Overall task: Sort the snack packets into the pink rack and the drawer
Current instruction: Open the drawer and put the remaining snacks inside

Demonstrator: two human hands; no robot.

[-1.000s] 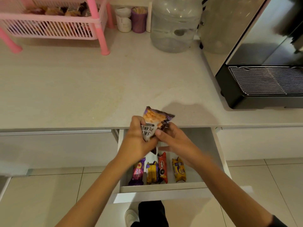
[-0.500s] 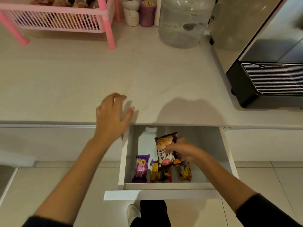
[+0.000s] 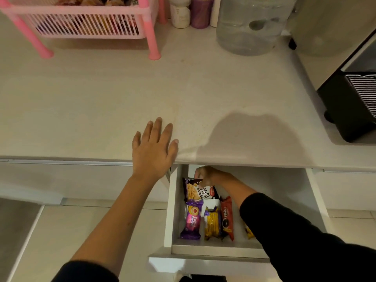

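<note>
Inside the drawer (image 3: 170, 210), the right hand (image 3: 205, 176) is pinching the peanut packet (image 3: 196, 189) by its top edge; light, crinkly, probably slippery. Left hand (image 3: 153, 151), fingers spread, is resting on the tabletop (image 3: 101, 108) above the drawer.

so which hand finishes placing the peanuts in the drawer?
Right. The right hand is inside the drawer, fingers on the top edge of the peanuts. The left hand lies flat on the counter, holding nothing.
</note>
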